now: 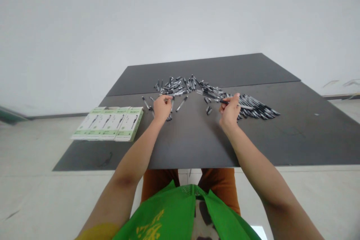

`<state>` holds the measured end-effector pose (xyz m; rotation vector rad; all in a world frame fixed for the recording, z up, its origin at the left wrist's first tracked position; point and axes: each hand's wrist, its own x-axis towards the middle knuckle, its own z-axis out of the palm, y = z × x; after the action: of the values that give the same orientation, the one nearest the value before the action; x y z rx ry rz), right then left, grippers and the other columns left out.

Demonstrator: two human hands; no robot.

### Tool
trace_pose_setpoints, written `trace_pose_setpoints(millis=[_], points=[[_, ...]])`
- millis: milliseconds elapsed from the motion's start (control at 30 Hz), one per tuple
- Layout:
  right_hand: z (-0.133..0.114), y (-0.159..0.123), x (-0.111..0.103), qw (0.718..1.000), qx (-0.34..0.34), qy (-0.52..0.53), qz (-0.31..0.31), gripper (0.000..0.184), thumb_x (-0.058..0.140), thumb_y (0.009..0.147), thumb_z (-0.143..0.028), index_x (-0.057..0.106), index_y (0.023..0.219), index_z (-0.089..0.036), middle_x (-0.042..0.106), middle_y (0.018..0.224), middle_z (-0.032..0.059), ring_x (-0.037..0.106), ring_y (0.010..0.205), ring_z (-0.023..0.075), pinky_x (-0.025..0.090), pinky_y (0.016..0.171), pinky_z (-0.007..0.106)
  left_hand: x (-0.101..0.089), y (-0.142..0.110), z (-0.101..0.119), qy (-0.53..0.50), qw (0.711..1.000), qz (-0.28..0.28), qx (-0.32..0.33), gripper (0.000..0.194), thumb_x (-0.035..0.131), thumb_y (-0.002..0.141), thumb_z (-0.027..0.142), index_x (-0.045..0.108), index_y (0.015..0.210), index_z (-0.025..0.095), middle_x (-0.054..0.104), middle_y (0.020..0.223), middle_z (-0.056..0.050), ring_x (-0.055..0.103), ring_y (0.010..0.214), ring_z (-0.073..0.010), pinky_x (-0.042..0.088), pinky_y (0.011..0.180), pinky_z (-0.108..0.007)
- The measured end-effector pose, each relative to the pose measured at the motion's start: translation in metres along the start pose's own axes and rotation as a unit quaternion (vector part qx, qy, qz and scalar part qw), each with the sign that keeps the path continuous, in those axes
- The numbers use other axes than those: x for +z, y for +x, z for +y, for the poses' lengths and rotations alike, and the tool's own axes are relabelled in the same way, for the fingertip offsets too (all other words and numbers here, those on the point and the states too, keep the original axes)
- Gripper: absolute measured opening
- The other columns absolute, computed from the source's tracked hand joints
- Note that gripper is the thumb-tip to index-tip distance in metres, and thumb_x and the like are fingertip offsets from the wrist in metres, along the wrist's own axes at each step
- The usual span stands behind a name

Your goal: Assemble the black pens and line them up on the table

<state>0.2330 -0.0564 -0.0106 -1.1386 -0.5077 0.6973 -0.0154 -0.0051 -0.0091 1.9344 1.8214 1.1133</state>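
Note:
My right hand (230, 112) is closed around a gel pen (245, 107) with a clear barrel and black grip, its tip pointing left. Beneath and to the right of that hand, many similar pens (261, 108) lie side by side in a slanting row. My left hand (162, 108) hovers over or rests among a few loose pens, thumb and fingers pinched together; what they hold, if anything, is hidden. Just right of it lies a single pen (181, 104). Small black pen caps (209, 110) sit left of my right hand.
A loose heap of short pen parts (176, 86) spreads across the table's middle, beyond my left hand. Flat green-and-white boxes (108, 123) printed with pens lie at the left edge. The dark grey table (194, 146) has its near edge close to my body, and a white wall stands behind.

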Motion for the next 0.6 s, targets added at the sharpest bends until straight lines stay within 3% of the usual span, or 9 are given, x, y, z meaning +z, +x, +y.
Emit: trace_pose_setpoints(millis=[100,267,433,600], points=[[0.000,0.009,-0.006,0.999,0.032,0.008,-0.011,0.067,0.025,0.077,-0.090,0.041,0.068,-0.025,0.032,0.048,-0.0066,0.031,0.036,0.0097,0.024,0.035,0.025,0.021,-0.007,0.026,-0.016,0.995,-0.087,0.047,0.026,0.052,0.084,0.014,0.073,0.097,0.018,0.075,0.096,-0.006,0.068,0.086,-0.0192,0.052,0.086,-0.033],[-0.001,0.010,-0.009,0.999,0.037,0.023,-0.016,0.067,0.021,0.077,-0.089,0.039,0.070,-0.026,0.032,0.047,-0.0074,0.030,0.035,0.0091,0.024,0.035,0.025,0.065,0.003,0.058,0.015,0.968,-0.135,0.209,0.032,0.048,0.083,0.007,0.072,0.102,0.017,0.072,0.106,-0.008,0.066,0.098,-0.0213,0.050,0.093,-0.034],[-0.002,0.009,-0.008,0.999,0.033,0.020,0.016,0.060,0.026,0.082,-0.082,0.040,0.069,-0.025,0.033,0.047,-0.0067,0.030,0.037,0.0094,0.024,0.036,0.024,0.100,0.022,0.062,0.091,0.913,-0.187,0.350,0.040,0.043,0.083,0.003,0.066,0.113,0.013,0.065,0.118,-0.013,0.059,0.115,-0.0236,0.045,0.103,-0.037],[-0.006,0.017,-0.011,0.996,0.054,0.041,0.054,0.042,0.040,0.087,-0.062,0.040,0.067,-0.025,0.033,0.047,-0.0067,0.028,0.040,0.0090,0.022,0.037,0.022,0.113,0.028,0.058,0.120,0.875,-0.201,0.424,0.041,0.040,0.090,0.007,0.058,0.127,0.012,0.058,0.129,-0.014,0.052,0.123,-0.0243,0.041,0.107,-0.038]])
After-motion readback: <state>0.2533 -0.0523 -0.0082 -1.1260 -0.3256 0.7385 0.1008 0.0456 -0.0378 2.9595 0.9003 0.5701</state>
